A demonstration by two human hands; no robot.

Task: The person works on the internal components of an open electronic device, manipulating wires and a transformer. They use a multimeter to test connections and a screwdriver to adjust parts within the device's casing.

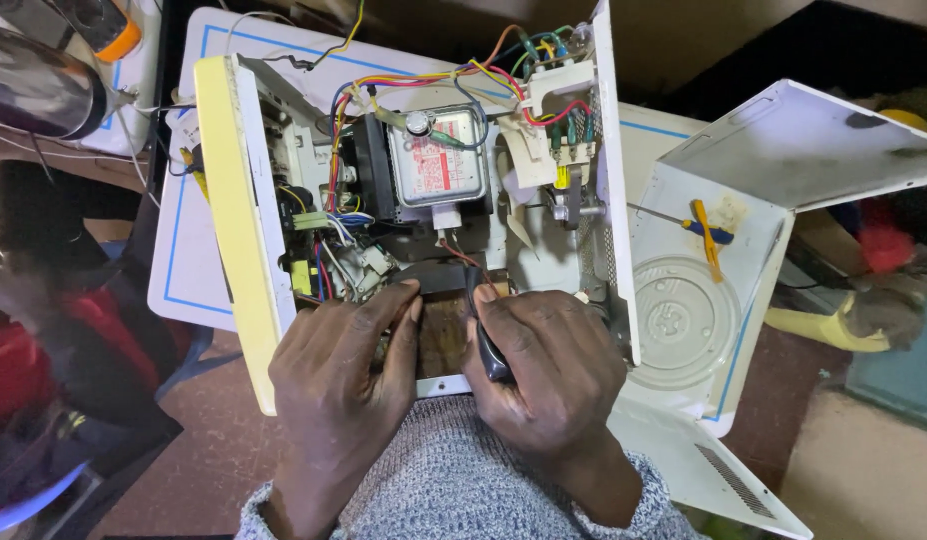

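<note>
An opened microwave oven (245,210) lies on a white table with its cover off, showing wires and a silver magnetron (438,160). My left hand (338,385) rests on the near edge of the chassis, fingertips touching a dark curved part (438,275) at the bottom. My right hand (548,375) grips a black tool handle (486,350) pointed into the same spot. A brown transformer block (443,335) shows between the two hands.
The removed white metal cover (813,140) stands open at right. A glass turntable plate (678,320) and a yellow-and-blue screwdriver (708,235) lie inside it. A dark rounded object (33,85) sits top left. Brown floor lies below the table.
</note>
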